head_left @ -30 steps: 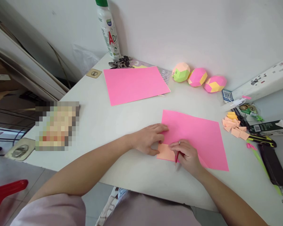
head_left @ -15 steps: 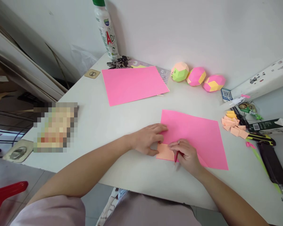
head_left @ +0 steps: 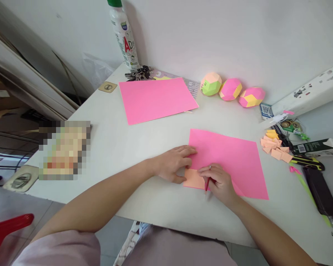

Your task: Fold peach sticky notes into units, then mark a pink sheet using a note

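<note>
A pink sheet of paper (head_left: 224, 151) lies on the white table, with a small peach paper piece (head_left: 193, 179) on its near left corner. My left hand (head_left: 174, 163) rests at the sheet's left edge, fingers apart, holding nothing; its fingertips touch the pink sheet and the thumb is at the peach piece. In my right hand (head_left: 220, 181) is a slim dark red pencil (head_left: 207, 183), gripped between the fingers, its lower end pointing toward me. The right fingertips sit at the peach piece's right end and cover part of it.
Behind lie more pink paper (head_left: 158, 99), keys (head_left: 140, 73) and a white bottle (head_left: 124, 38). Several folded paper balls (head_left: 230, 89) line the wall. At right are small peach pieces (head_left: 274, 146), a yellow-black cutter (head_left: 306, 162) and a dark pouch (head_left: 320, 190). A blurred-out object (head_left: 66, 149) lies left.
Almost nothing differs. Both hands, the pencil and the papers keep their places; the whole view has shifted very slightly.
</note>
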{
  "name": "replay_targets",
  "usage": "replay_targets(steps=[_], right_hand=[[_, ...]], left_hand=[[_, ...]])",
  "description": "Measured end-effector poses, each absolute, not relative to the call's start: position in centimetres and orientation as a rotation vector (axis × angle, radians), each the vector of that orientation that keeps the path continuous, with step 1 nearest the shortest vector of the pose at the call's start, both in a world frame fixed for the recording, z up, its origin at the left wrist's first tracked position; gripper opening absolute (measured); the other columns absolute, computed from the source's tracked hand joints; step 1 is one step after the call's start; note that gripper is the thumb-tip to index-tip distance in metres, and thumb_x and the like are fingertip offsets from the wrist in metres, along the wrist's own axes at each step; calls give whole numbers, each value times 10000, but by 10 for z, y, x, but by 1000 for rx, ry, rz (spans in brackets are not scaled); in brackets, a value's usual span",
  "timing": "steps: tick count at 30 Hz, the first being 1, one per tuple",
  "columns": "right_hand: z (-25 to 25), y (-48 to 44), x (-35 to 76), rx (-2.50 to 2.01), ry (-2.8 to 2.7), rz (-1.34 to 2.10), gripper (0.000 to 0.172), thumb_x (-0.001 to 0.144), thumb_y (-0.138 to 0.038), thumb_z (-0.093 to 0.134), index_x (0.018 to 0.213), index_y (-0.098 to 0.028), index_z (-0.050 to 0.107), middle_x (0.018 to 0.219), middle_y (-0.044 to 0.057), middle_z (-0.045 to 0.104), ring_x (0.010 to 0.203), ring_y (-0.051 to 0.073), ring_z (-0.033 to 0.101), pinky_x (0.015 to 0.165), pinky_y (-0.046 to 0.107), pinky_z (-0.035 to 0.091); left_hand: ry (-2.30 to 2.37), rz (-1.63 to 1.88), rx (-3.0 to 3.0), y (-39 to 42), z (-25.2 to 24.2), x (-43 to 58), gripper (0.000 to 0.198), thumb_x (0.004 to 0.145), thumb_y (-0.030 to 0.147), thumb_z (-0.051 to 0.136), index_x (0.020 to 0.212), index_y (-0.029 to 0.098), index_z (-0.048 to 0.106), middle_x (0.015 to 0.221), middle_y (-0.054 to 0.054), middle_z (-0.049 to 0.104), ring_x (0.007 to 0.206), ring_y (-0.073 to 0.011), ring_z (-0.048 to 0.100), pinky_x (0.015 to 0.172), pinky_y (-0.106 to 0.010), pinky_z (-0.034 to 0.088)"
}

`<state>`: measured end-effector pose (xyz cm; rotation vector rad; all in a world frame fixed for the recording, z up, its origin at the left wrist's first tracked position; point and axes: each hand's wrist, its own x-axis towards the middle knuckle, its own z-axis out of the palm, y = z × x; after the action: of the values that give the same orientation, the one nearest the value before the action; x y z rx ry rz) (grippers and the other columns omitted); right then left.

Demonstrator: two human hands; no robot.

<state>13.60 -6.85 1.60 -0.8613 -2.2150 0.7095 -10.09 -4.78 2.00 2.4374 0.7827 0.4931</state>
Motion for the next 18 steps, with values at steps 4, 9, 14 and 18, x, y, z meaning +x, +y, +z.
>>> replay_targets(steps=[4,9,14,18], right_hand=[[16,-69,136,-860,-2218,708,383,788,30,428,882,-257,663,838,9,729,710,184,624,675,375,498],[15,-69,136,-855,-2212,708,382,782,36,425,879,-250,659,832,12,729,709,183,614,677,375,493],[14,-69,137,-852,-2206,719,397,773,48,428,894,-252,657,839,12,725,720,185,606,676,374,493],[14,-69,137,-855,-2208,729,397,773,52,428,895,-249,656,846,14,724,728,182,605,684,377,490]], left_hand=[[782,497,2432,-48,19,-101,257,644,262,742,832,156,602,1384,-180,419,1319,-365,344,1088,-474,320],[782,519,2433,-49,17,-101,242,656,267,730,831,162,600,1386,-178,416,1321,-355,342,1082,-479,328],[793,495,2434,-49,19,-101,241,659,265,730,829,149,605,1379,-189,419,1324,-356,337,1093,-458,316],[790,494,2429,-48,19,-101,245,655,264,737,823,151,600,1379,-184,422,1318,-364,343,1087,-467,324]])
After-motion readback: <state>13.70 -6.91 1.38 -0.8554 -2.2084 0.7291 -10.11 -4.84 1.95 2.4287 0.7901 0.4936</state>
